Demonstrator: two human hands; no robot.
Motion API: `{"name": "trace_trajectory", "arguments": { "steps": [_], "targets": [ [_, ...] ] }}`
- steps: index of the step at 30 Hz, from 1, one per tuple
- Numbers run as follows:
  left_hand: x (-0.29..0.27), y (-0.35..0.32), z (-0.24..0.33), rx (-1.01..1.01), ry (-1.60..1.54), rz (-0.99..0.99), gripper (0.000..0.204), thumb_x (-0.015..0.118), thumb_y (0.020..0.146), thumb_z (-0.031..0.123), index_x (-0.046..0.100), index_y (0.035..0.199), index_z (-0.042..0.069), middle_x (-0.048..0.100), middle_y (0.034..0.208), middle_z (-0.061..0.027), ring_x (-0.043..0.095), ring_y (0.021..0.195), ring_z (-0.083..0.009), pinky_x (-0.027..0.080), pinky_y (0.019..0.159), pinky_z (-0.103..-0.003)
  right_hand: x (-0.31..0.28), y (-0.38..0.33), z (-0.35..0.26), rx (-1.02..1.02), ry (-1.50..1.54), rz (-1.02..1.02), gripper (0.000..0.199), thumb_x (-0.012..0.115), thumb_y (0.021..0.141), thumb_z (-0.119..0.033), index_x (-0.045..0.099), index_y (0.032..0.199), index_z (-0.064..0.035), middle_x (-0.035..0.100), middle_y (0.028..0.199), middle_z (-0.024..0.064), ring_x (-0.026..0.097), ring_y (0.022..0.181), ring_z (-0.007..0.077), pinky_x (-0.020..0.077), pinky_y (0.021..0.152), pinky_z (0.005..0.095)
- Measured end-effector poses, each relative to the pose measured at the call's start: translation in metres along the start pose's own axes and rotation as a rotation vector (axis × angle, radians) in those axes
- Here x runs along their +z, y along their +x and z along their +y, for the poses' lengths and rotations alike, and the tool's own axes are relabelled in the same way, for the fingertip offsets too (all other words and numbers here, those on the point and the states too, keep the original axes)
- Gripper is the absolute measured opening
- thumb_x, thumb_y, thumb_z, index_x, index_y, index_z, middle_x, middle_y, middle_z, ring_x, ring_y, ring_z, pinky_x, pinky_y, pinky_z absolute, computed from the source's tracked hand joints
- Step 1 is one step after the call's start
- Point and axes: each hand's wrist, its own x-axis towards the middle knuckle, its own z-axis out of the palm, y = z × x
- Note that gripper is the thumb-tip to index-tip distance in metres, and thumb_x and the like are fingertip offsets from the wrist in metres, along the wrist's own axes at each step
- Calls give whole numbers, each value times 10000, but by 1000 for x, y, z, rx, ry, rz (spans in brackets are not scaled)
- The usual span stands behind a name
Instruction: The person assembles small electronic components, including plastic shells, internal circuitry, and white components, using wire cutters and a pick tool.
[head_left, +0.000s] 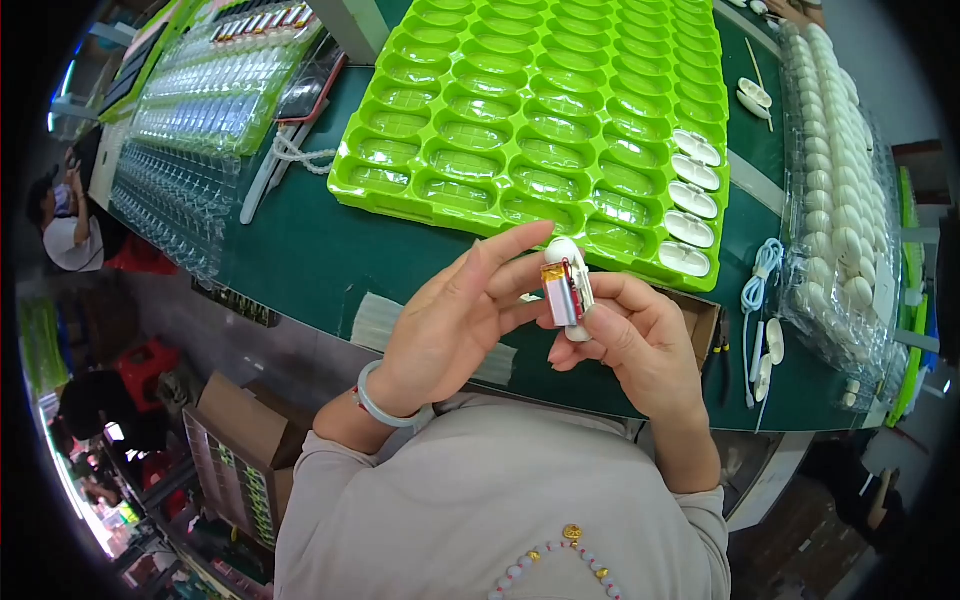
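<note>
Between my thumb and fingers, my right hand [645,335] grips a small white plastic casing [565,252] in front of my chest. A silver pouch battery [561,300] with a yellow-taped top stands against the casing, and thin red wires run beside it. My left hand [445,315] is held alongside with its thumb and fingers apart. Its fingertips reach close to the battery's back; whether they touch is hidden. Just beyond both hands lies a bright green tray [420,205] of oval pockets, with several open white cases [688,228] in its right column.
Clear blister trays [185,200] and a phone [310,90] lie at the left. To the right are a coiled white cable [765,265], pliers [718,360] and bagged rows of white cases [835,180]. A cardboard box [240,430] stands below left; a person [75,225] sits beyond.
</note>
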Motion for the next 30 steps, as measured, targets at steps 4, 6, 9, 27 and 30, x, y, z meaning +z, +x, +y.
{"name": "trace_trajectory", "arguments": {
  "steps": [4,6,9,27,30],
  "targets": [
    [0,3,7,67,91,-57,554,369,940,370,313,1317,-33,442,1277,-198,478,1149,-260,424,915,-376,-1,1,-6,14,11,-1,314,444,929,-159,464,1138,75,596,965,212,633,743,205,538,667,309],
    [2,9,16,69,163,-24,525,460,916,302,330,1310,-20,486,1231,-182,519,1099,-252,437,913,-349,8,9,-10,-41,-41,-23,285,441,930,-142,476,1120,68,603,945,190,634,737,202,537,666,302],
    [3,16,27,158,157,39,477,463,920,261,350,1291,-17,508,1197,-166,539,1064,-240,447,911,-357,20,26,-28,-51,-126,-33,259,552,879,-124,517,1048,70,612,908,148,635,736,189,520,661,271],
    [-63,-11,12,139,-313,242,302,411,949,282,485,1081,20,462,796,-57,443,669,-123,378,568,-252,14,26,45,-642,-1526,94,264,560,697,-5,497,952,25,481,831,116,494,750,242,423,652,311],
    [-56,-3,15,97,-313,211,369,387,951,332,473,1108,9,468,844,-69,455,718,-135,383,576,-264,17,23,46,-590,-1555,164,235,587,700,-41,514,916,19,511,834,120,511,749,249,432,655,318]
  ]
}}
